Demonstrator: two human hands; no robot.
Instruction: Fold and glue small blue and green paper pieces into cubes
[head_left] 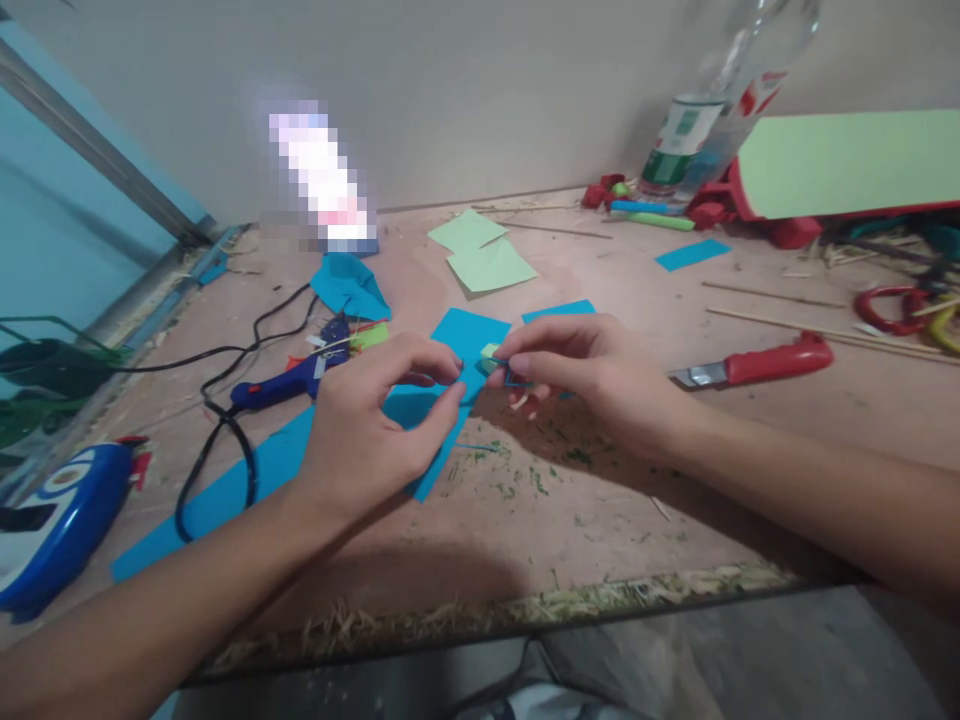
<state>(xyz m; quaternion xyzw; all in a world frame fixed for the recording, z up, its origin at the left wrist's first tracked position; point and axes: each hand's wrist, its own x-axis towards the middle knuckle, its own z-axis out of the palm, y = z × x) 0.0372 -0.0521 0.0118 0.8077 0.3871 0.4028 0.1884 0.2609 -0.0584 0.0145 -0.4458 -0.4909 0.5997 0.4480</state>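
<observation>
My right hand (581, 365) pinches a small folded piece of pale green and blue paper (491, 352) between thumb and fingertips, above the table. Facing it from the left is my left hand (394, 400), its fingers curved. A narrow gap shows between its thumb and index fingertip, and I see nothing held there. Under both hands lie blue paper pieces (465, 328), partly covered by the left hand. A long blue paper strip (281, 455) runs out beneath the left wrist. Green crumbs (536, 470) are scattered below the right hand.
A red-handled utility knife (780, 360) lies beside my right forearm. At left are a blue glue gun (277, 385), its black cord (251, 470) and a blue-white object (71, 520). Behind are green paper squares (487, 265), a plastic bottle (679, 150) and thin sticks (795, 322).
</observation>
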